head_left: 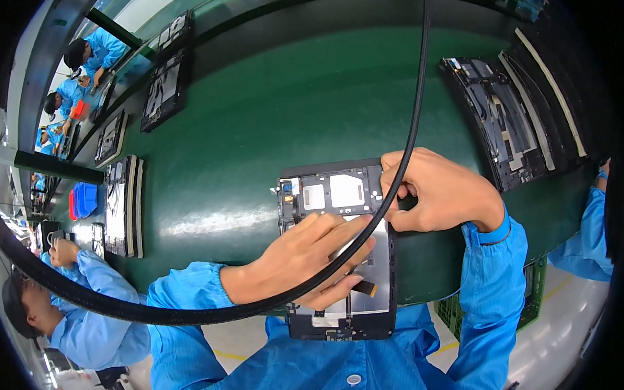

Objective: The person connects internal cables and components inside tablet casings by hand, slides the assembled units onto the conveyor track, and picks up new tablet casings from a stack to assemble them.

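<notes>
An opened tablet (384, 287) lies at the front edge of the green bench, its inner side up, with silver panels, a black frame and a dark ribbon cable (365, 287). Across its middle rests my left hand (303, 253), fingers stretched over the panel and apart. At the tablet's upper right edge is my right hand (439, 192), its thumb and fingers pinched together. Whatever sits between those fingertips is hidden. A thick black cable (414, 116) loops through the foreground and covers parts of both hands.
The green workbench (260, 111) carries more opened tablets (496, 122) at right and a stack (122, 205) at left. Blue and red bins (85, 199) stand far left. Co-workers in blue (94, 325) sit along the left; a sleeve (585, 239) shows at right. A green crate (448, 317) is below.
</notes>
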A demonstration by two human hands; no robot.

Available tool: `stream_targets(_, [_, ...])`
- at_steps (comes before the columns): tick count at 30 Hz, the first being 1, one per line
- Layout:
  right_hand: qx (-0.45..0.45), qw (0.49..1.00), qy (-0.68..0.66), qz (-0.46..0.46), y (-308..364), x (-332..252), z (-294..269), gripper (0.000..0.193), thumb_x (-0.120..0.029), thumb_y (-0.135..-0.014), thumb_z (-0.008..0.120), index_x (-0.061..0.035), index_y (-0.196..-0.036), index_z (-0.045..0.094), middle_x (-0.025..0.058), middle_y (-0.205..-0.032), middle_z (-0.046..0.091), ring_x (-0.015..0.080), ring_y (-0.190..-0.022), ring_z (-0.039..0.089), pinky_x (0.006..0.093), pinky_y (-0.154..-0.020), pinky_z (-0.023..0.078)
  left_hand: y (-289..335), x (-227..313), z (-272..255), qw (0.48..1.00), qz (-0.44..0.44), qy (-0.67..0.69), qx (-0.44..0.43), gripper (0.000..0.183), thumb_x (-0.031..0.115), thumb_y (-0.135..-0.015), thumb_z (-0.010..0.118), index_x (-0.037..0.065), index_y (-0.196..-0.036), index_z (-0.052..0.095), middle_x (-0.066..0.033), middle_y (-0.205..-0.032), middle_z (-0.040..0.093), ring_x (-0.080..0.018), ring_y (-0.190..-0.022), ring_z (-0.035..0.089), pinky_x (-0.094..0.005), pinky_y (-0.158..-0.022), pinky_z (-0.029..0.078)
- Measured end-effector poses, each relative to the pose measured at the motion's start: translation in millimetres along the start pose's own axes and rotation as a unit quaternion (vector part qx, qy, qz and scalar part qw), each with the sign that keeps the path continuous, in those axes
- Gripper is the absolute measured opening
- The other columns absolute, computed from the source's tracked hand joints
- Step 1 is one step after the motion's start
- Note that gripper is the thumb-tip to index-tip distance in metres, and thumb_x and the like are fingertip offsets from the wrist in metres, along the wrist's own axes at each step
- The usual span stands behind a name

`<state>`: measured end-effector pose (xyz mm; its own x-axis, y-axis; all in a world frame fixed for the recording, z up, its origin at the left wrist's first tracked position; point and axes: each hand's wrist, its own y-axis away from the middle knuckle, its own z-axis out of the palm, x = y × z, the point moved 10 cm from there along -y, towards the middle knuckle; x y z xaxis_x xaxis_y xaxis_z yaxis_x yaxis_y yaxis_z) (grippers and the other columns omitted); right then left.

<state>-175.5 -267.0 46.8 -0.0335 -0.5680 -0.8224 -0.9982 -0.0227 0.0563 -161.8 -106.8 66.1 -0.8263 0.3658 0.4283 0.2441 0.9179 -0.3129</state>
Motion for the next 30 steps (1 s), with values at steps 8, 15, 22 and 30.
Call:
stream_targets(8, [-0.007, 1.000, -0.008, 0.002, 1, 4, 3, 0.013, -0.009, -0.073, 0.080, 0.0023, -0.073, 0.072, 0.0135, -0.076, 0.059, 0.0316, -0.071, 0.064, 0.0443, -0.064, 0.047, 1, 3, -2, 1.000, 0.009, -0.028, 0.008, 0.050, 0.028, -0.085, 0.077, -0.004, -0.124, 0.080, -0.0323, -0.144, 0.068, -0.0400, -0.100, 0.073, -0.0445, -0.077, 0.056])
stream_targets(15, [-0.010, 1.000, -0.009, 0.006, 1, 5, 2, 0.016, -0.010, -0.073, 0.082, 0.0027, -0.074, 0.072, 0.0140, -0.078, 0.061, 0.0303, -0.072, 0.064, 0.0438, -0.064, 0.049, -11, 1, 0, 0.999, 0.002, -0.037, 0.004, 0.051, 0.035, -0.082, 0.085, -0.002, -0.116, 0.078, -0.0290, -0.137, 0.067, -0.0380, -0.099, 0.071, -0.0432, -0.077, 0.056])
stream_targets(22, [0.031, 0.999, -0.037, 0.000, -9, 13, -2, 0.016, -0.015, -0.078, 0.082, 0.0007, -0.080, 0.077, 0.0086, -0.066, 0.054, 0.0230, -0.060, 0.057, 0.0393, -0.059, 0.043, -12, 2, 0, 0.998, 0.019, -0.056, 0.015, 0.045, 0.036, -0.082, 0.085, 0.000, -0.107, 0.075, -0.0252, -0.133, 0.068, -0.0365, -0.100, 0.070, -0.0430, -0.079, 0.056])
stream_targets(30, [0.088, 0.996, -0.029, -0.021, -10, 17, -3, 0.018, -0.019, -0.085, 0.095, -0.0058, -0.087, 0.082, 0.0021, -0.071, 0.059, 0.0139, -0.064, 0.048, 0.0349, -0.058, 0.030, -8, -8, -5, 0.999, 0.007, -0.026, 0.039, 0.038, 0.033, -0.086, 0.079, 0.001, -0.108, 0.074, -0.0217, -0.137, 0.070, -0.0346, -0.096, 0.067, -0.0452, -0.079, 0.052])
